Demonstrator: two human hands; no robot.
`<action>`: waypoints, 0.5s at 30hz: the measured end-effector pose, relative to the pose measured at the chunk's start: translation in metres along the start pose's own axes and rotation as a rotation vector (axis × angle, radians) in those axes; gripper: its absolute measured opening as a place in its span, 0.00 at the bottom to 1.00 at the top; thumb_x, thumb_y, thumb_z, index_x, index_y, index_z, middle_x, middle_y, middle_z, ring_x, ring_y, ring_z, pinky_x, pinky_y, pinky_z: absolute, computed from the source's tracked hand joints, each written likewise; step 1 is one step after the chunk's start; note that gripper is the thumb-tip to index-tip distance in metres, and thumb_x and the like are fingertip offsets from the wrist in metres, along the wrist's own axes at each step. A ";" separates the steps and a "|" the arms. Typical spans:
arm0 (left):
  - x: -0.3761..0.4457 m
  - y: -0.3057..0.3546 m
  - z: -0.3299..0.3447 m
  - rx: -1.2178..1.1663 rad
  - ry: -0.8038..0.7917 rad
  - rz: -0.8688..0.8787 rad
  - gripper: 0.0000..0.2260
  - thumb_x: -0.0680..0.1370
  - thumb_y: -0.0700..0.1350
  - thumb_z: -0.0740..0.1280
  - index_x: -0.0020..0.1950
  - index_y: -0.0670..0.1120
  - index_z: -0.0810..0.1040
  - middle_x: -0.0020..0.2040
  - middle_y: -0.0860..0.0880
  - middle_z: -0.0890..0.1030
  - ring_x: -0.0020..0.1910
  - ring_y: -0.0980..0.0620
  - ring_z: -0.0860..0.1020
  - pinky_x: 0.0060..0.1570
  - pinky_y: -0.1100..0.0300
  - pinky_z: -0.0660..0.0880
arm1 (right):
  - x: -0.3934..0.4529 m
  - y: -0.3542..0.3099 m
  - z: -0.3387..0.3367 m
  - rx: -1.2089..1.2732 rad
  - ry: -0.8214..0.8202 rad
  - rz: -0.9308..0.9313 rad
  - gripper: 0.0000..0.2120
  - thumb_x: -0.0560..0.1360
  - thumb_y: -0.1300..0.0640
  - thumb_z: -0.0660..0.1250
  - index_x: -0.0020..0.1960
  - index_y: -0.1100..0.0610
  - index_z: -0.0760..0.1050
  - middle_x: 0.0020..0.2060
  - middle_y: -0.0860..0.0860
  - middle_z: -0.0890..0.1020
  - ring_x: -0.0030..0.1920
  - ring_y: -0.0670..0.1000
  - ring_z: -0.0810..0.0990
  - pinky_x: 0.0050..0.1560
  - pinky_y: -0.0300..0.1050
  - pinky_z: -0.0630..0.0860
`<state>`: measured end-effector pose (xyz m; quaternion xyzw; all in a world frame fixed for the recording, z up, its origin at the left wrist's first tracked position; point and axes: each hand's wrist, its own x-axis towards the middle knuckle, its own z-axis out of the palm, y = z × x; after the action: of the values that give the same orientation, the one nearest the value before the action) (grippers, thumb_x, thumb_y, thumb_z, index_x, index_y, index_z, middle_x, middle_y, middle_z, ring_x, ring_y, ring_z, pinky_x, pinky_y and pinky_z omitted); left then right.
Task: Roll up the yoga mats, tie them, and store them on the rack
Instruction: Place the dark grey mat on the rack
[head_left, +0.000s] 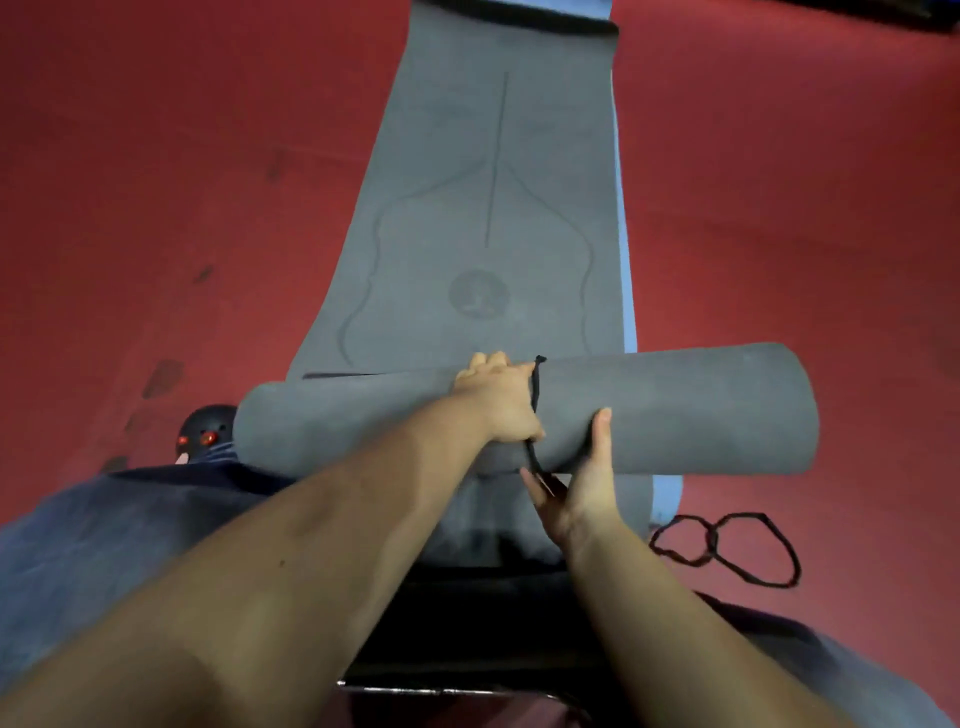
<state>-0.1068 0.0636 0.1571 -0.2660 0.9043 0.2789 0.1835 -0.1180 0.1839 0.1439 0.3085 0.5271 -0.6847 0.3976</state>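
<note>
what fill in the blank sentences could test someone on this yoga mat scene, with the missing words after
1. The rolled grey mat lies across a mat that is still ____.
2. The black strap goes ____ the rolled mat.
3. The floor is ____ in colour.
4. The loose black straps lie on the floor to the person's ____.

Missing words: unrolled; around; red; right
</note>
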 end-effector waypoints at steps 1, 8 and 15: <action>0.009 -0.005 0.011 0.019 -0.031 -0.003 0.35 0.69 0.56 0.73 0.73 0.53 0.63 0.67 0.46 0.67 0.67 0.44 0.64 0.64 0.55 0.64 | 0.012 0.004 -0.002 0.005 0.016 0.033 0.21 0.72 0.32 0.60 0.48 0.49 0.75 0.48 0.48 0.79 0.58 0.53 0.77 0.52 0.44 0.75; 0.047 -0.019 0.097 0.244 -0.286 0.155 0.47 0.72 0.58 0.70 0.78 0.49 0.41 0.79 0.47 0.42 0.77 0.48 0.45 0.73 0.52 0.45 | 0.088 0.010 -0.034 0.216 0.172 0.297 0.33 0.71 0.32 0.63 0.63 0.57 0.68 0.52 0.57 0.75 0.50 0.58 0.76 0.51 0.53 0.74; 0.039 -0.048 0.123 0.382 -0.106 0.221 0.44 0.76 0.49 0.65 0.76 0.50 0.32 0.77 0.48 0.35 0.77 0.48 0.39 0.73 0.56 0.38 | 0.108 0.015 -0.044 -0.245 0.213 0.345 0.28 0.75 0.34 0.59 0.65 0.54 0.69 0.62 0.60 0.73 0.53 0.58 0.77 0.48 0.51 0.74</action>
<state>-0.0870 0.0896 0.0234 -0.1105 0.9534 0.1344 0.2464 -0.1576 0.2008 0.0349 0.4139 0.5845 -0.5012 0.4856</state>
